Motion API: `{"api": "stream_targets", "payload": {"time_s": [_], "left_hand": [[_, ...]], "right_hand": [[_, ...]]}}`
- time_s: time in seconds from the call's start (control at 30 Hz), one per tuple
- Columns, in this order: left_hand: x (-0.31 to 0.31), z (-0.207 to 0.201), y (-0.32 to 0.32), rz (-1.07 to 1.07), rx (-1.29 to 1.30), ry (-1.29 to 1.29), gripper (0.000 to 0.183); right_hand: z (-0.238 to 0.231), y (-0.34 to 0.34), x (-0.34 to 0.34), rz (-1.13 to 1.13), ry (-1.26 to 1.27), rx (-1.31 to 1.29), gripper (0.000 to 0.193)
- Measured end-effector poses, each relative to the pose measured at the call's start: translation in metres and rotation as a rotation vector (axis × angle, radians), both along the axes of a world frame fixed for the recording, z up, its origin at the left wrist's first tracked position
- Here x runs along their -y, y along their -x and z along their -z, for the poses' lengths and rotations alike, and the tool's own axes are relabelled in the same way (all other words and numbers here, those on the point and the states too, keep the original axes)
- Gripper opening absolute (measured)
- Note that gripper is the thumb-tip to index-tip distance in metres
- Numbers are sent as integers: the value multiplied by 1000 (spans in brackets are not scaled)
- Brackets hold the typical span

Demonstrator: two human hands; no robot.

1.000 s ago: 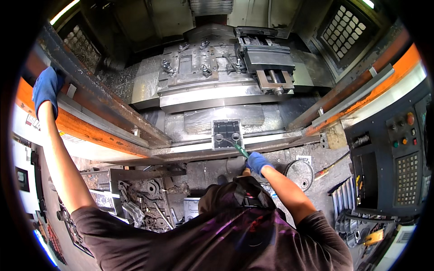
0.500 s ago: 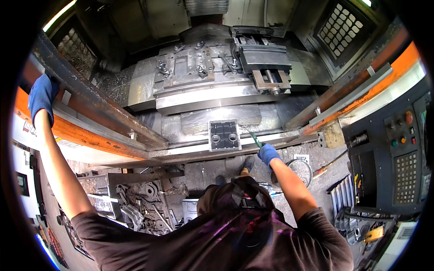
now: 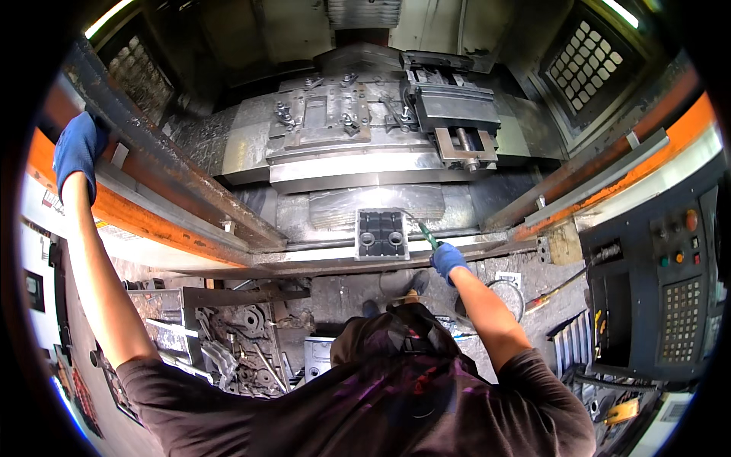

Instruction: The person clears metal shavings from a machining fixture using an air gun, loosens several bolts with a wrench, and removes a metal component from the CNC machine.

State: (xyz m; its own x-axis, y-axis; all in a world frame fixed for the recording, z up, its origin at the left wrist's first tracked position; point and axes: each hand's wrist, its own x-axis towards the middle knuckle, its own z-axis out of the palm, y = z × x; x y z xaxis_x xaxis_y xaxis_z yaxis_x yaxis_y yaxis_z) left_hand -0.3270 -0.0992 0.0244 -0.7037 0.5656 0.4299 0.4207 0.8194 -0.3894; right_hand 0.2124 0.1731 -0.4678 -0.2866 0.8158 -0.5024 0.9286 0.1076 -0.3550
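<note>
My left hand (image 3: 79,154), in a blue glove, reaches far out to the upper left. Its fingers curl at the machine's orange-edged door frame (image 3: 145,221), with the fingertips in shadow. In a matching glove, my right hand (image 3: 448,262) is closed round the green handle of a thin hand tool (image 3: 428,235). The tool's slim metal end points up and left, towards a rectangular metal casting (image 3: 381,234) with two round bores and a dark interior. This casting sits on the machine's front sill, just left of my right hand. Whether the tool tip touches it I cannot make out.
Inside the machine, a steel table (image 3: 343,171) carries a clamped fixture plate (image 3: 324,114) and a vise (image 3: 461,114). A control panel (image 3: 678,266) stands at the right. Metal parts (image 3: 251,327) crowd a bench at lower left; a round bucket (image 3: 505,298) is on the floor.
The whole view has shifted slightly. My right hand and the green-handled tool have changed angle a little beside the casting. My left hand stays at the door frame.
</note>
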Motion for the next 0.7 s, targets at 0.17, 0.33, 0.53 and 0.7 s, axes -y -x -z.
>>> {"api": "stream_targets", "payload": {"time_s": [0.17,0.33,0.53,0.7], "left_hand": [[-1,-4,-5,-1,22,-1,23],[-2,-3,-4,-17,27,13,24],[-4,-4,-10,-40,31,30,24],[-5,-2,-11,-44,45,11,26]], "right_hand": [[23,6,-4,-92,130,-91,18],[29,11,-3,-111,224,-134,19],[-6,27,14,-66,325,-69,21],[-7,36,21,-217,80,-2,23]]}}
